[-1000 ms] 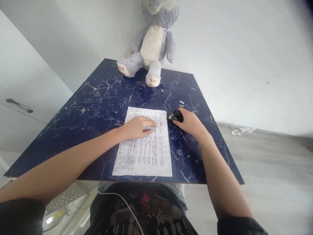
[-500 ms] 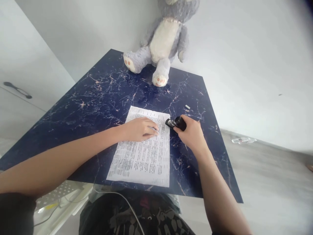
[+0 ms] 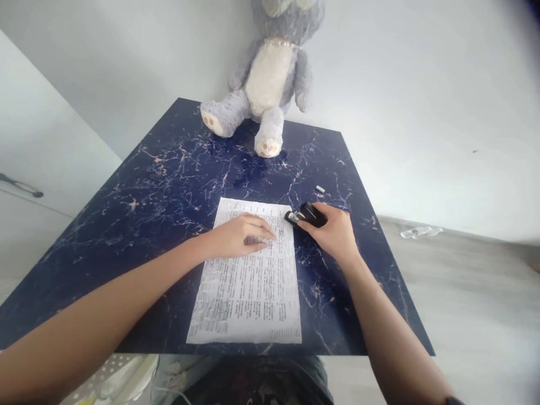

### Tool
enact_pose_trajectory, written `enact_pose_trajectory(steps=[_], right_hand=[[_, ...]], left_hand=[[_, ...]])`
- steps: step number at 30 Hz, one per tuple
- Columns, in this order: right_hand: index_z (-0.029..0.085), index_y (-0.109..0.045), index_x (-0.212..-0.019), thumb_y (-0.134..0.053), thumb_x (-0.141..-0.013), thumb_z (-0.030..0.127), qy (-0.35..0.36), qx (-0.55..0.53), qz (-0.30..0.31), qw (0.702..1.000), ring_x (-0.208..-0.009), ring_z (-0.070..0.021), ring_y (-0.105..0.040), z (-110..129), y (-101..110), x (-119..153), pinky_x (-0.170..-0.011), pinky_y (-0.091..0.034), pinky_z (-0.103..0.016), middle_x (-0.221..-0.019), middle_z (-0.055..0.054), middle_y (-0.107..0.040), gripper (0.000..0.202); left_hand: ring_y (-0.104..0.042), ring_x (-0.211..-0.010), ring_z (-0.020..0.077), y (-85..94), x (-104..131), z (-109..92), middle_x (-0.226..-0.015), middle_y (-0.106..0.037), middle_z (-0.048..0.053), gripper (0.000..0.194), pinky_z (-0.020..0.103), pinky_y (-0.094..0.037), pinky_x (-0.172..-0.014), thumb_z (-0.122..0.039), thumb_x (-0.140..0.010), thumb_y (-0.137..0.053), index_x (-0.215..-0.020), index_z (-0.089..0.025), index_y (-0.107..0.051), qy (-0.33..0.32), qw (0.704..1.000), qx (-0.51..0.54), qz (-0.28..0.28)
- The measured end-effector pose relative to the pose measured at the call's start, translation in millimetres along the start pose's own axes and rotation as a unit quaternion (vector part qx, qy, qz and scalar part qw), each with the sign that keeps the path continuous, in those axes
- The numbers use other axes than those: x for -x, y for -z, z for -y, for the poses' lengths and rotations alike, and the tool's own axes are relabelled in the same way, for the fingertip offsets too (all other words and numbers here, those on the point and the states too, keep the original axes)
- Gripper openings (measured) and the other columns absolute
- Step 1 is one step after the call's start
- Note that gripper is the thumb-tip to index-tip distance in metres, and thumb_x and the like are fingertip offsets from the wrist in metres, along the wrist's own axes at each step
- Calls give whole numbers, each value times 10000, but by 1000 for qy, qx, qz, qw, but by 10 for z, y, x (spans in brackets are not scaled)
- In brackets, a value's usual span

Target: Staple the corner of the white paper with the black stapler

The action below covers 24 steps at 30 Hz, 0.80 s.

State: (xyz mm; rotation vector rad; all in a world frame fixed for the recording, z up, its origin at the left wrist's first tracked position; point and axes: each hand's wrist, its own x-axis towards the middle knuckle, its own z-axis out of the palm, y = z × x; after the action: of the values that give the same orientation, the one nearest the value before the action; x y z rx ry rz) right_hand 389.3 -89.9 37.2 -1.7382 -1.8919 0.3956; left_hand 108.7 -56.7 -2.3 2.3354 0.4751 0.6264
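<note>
A sheet of printed paper lies on the dark blue marbled table. My left hand rests flat on its upper part, fingers spread and pointing right. A black stapler is held in my right hand, thumb along the near side and fingers over the far side. The stapler's jaws are apart, and its front end is at the upper right edge of the paper. Whether the paper's edge lies between the jaws, I cannot tell.
A grey and white plush toy sits at the table's far edge against the wall. A small box of pale colour lies beyond the stapler. On the floor at right is a clear plastic item. A cabinet handle shows at left.
The view has shifted, so the paper's near edge appears lower. The left hand's fingers look more spread. The right hand still holds the stapler at the paper's upper right edge.
</note>
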Motion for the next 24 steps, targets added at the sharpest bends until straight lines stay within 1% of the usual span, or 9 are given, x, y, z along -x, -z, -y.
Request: enact_pose_trajectory(steps=[2,4,6,10,13,15,19,22,24], right_hand=[[233,-679,-895,-747,-847,410,3,-64,-1,998,-722,-218,-640,6,9,-17,-662,-470,-342,-811,-21,-716,196],[226,-681,-929,-752,-859,454,14,-120,9,993,-736,-219,-650,48,-6,-23,-651,-486,-342,-839,-28,-725,249],[224,-695,-967,-776,-852,458,32,-140,18,989,-755,-225,-664,111,-48,-23,-663,-505,-350,-868,-34,-737,273],[239,-730,-1073,-804,-845,411,83,-131,30,987,-835,-251,-718,190,-170,-11,-761,-560,-389,-977,-50,-773,294],[251,-737,-1166,-787,-867,390,122,-129,47,983,-950,-271,-745,168,-239,0,-882,-575,-417,-1106,-68,-781,334],[251,-734,-1207,-774,-883,388,141,-129,70,979,-998,-271,-744,127,-245,-9,-926,-568,-420,-1144,-75,-776,354],[241,-700,-1306,-743,-913,444,158,-199,166,953,-1092,-273,-719,-5,-109,-87,-982,-553,-424,-1222,-87,-749,445],[257,-667,-1385,-601,-1008,445,147,-291,286,901,-1233,-281,-666,-158,58,-154,-1073,-515,-465,-1350,-85,-701,426],[274,-643,-1428,-615,-996,432,127,-336,341,869,-1333,-293,-606,-267,129,-176,-1144,-461,-501,-1437,-78,-655,461]], left_hand=[[-694,-1091,237,49,-12,-24,-1197,-737,70,263,452,-541,-1001,-288,-987,-674,-1246,-290,-721,42,997,47,-34],[-686,-1035,224,90,-16,-40,-1158,-718,76,279,425,-563,-946,-326,-971,-703,-1241,-264,-681,79,990,76,-94],[-667,-991,211,112,-13,-35,-1146,-676,76,338,402,-572,-905,-351,-939,-747,-1244,-252,-638,98,983,86,-133],[-647,-951,205,109,-11,3,-1230,-638,80,472,418,-578,-892,-378,-923,-769,-1347,-285,-583,124,985,62,-104],[-660,-989,216,92,-23,20,-1301,-636,96,455,427,-579,-917,-348,-933,-756,-1352,-277,-592,121,987,72,-79],[-666,-1017,222,83,-33,29,-1295,-650,100,416,425,-577,-932,-313,-940,-743,-1332,-262,-612,115,987,77,-82],[-667,-1066,229,84,-57,27,-1281,-668,90,367,435,-563,-966,-276,-938,-733,-1293,-253,-643,111,989,62,-80],[-670,-1090,237,94,-79,31,-1271,-680,87,299,447,-560,-978,-270,-950,-701,-1246,-246,-665,120,988,58,-80],[-676,-1122,235,94,-86,55,-1257,-696,84,261,458,-551,-1010,-235,-983,-624,-1238,-248,-673,132,984,75,-91]])
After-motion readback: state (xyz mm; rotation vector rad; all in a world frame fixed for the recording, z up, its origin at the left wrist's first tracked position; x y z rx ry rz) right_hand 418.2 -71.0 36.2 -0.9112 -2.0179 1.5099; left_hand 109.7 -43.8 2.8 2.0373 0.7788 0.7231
